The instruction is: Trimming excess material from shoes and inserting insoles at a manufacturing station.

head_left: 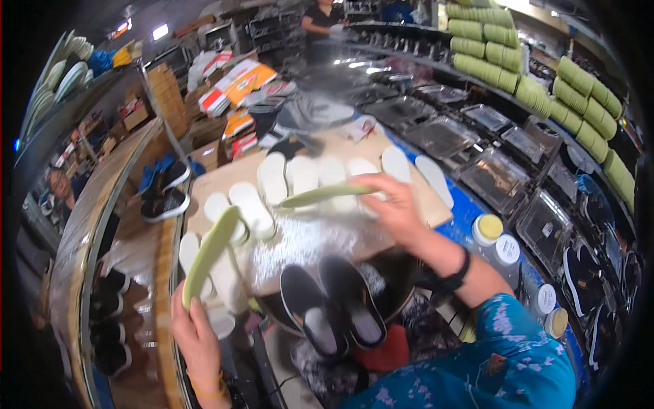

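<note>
In my left hand (195,335) is the end of a pale green insole (210,258), which points up and away on the left. My right hand (398,210) grips a second green insole (319,196) by its end, and this one lies nearly level, pointing left. Both are held above a tan board (211,178) where several white insoles (251,208) are laid out in an arc. Between my forearms, at the board's near edge, sit two black slip-on shoes (306,296) with light inner soles, toes pointing away from me.
Stacked green insoles (501,58) line a rack at the right, above a line of black trays (490,174). Round tubs (488,229) stand on the blue edge. Shelving with black shoes (167,201) runs along the left. Other people (320,20) appear at the back and far left.
</note>
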{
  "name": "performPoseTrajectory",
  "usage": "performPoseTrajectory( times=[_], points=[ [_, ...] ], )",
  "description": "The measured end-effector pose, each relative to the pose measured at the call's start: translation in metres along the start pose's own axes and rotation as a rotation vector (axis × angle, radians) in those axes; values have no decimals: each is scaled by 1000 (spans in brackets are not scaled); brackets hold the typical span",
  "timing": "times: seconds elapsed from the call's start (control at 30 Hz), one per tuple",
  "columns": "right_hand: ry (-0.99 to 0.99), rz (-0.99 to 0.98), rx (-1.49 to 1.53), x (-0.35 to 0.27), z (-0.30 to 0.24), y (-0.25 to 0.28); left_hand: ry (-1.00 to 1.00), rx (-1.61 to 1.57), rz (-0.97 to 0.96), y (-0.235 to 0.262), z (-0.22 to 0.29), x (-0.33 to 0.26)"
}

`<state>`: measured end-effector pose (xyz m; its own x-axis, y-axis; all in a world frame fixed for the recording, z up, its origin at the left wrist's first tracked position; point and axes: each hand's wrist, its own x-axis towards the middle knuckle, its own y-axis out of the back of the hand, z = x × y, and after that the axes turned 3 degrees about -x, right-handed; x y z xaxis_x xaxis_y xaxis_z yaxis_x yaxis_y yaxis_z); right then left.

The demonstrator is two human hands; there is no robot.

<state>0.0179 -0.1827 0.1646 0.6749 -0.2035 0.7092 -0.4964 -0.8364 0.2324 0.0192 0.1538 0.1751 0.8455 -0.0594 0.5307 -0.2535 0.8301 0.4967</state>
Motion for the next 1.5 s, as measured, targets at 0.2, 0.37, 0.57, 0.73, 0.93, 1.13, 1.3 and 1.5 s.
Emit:
performPoseTrajectory(
  times=[0.2, 0.37, 0.57, 0.73, 0.93, 1.13, 1.3, 1.5],
  points=[
    [493, -60, -404, 86, 90, -143, -214, 316, 24, -100, -139, 129],
    [610, -99, -330, 116, 148, -231, -409, 381, 88, -156, -202, 190],
    [293, -688, -444, 79, 187, -264, -66, 444, -472, -186, -220, 169],
    [215, -935, -686, 73, 165, -252, -87, 322, -412, -153, -215, 143],
    [355, -998, -310, 33, 70, -272, -85, 333, -521, -27, -224, 111],
    [538, -1086, -414, -34, 44, -320, -1, 399, -577, -14, -259, 79],
    [417, -1125, -406, -40, 59, -333, 26, 521, -541, -24, -260, 70],
    [542, -1225, -646, -69, 51, -346, -5, 474, -545, -29, -266, 65]
  ],
)
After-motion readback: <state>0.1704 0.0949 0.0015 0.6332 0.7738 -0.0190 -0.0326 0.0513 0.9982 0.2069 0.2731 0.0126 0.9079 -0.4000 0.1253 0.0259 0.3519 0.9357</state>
